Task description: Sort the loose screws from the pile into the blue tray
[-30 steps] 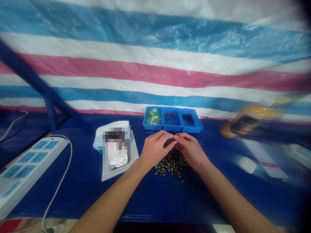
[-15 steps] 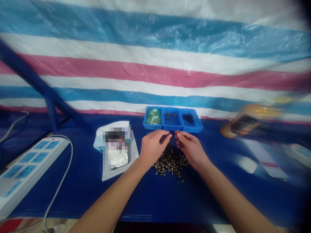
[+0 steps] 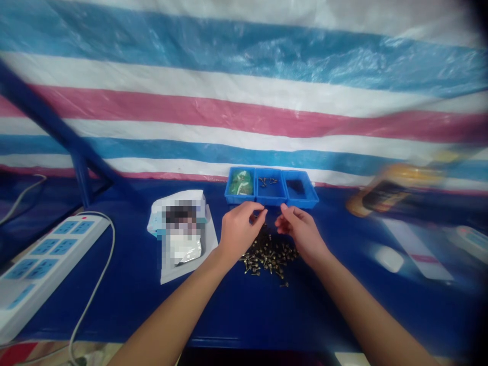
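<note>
So far, the bulk of the small brass-toned screws [image 3: 269, 256] lies in a loose heap on the glossy dark blue tabletop [image 3: 320, 315], just in front of the person and below the hands. Only a small scatter of similar metal pieces [image 3: 267, 181] sits in the middle compartment of a row of three bright blue plastic bins [image 3: 270, 202]. The left bin holds a green plastic bag [image 3: 240, 183], and the right bin holds a dark mass [image 3: 295, 187], too dim to identify. Both forearms reach forward from the lower corners of the view and converge above the far edge of the heap, just short of the bins. The left hand [image 3: 242, 231] is turned inward, with its fingers [image 3: 253, 208] curled and the thumb near the forefinger; something small and dark may lie between them, but I cannot tell whether anything is held. The right hand [image 3: 301, 234] faces it across a narrow gap, with its fingers [image 3: 285, 213] loosely bent and close together, and whether they hold anything cannot be made out. To the left lies a pixelated packet [image 3: 181, 234] on a white sheet, beyond a white power strip [image 3: 49, 262]. A blurred orange bottle [image 3: 394, 188] stands far right.
</note>
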Available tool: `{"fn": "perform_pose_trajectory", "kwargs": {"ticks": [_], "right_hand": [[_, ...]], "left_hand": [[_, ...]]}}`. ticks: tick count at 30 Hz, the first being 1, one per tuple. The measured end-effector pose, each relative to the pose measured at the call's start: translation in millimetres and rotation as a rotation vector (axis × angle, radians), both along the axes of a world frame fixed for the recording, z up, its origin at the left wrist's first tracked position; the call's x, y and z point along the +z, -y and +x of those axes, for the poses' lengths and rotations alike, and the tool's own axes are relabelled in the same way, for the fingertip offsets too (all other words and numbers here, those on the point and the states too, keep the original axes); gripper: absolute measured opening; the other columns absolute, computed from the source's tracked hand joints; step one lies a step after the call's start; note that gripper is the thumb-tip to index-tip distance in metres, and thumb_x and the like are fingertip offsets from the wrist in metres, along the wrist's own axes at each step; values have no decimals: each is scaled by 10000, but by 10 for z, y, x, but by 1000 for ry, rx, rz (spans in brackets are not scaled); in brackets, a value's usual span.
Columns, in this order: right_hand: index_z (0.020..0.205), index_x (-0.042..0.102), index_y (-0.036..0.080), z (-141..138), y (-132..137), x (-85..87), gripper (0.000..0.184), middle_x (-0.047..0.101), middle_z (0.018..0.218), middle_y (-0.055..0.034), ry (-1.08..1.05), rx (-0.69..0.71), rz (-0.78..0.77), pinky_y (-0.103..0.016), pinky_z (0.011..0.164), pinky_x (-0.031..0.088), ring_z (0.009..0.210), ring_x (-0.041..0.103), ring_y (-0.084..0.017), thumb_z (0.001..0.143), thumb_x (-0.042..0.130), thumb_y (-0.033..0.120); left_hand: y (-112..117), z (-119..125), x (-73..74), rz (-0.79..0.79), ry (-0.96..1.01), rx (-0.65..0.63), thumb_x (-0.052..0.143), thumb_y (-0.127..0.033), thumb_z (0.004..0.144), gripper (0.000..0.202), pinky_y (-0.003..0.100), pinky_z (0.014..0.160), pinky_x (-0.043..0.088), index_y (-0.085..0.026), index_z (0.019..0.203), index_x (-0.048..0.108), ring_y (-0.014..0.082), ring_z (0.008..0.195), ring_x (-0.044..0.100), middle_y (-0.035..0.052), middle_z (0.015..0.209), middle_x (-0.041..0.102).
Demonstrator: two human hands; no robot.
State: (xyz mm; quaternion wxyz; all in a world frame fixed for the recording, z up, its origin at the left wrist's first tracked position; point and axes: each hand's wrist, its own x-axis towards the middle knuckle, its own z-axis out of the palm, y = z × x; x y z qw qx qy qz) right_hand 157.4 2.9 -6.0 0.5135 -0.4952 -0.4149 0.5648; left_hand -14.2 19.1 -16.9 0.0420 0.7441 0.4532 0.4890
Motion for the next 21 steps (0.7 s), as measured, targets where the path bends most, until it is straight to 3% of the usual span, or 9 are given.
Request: {"fn": "perform_pose_trajectory", "kwargs": {"ticks": [5, 14, 21], "right_hand": [[657, 554, 174, 26, -44, -37, 452, 559, 584, 7, 13, -28, -1, -248, 519, 354, 507, 487, -108, 837, 642, 579], [836, 659, 174, 105, -74, 8, 330, 653, 807, -22, 55, -18, 69, -236, 505, 319, 534, 492, -87, 770, 753, 483], [585, 480, 173, 102, -62, 48, 472, 419, 530, 37, -6, -26, 11, -243, 486, 275, 480, 420, -88, 833, 672, 525]], "left_hand": [[-5, 3, 6, 21, 11, -4, 632, -241, 887, 54, 239, 658, 477, -193, 883, 657, 102, 633, 618, -6, 801, 707], [5, 1, 23, 11, 22, -12, 615, -246, 895, 69, 249, 665, 489, -191, 892, 657, 107, 638, 620, 5, 812, 706], [5, 4, 37, 31, 24, -7, 620, -238, 893, 59, 236, 631, 469, -191, 877, 652, 100, 620, 609, -4, 777, 693]]}}
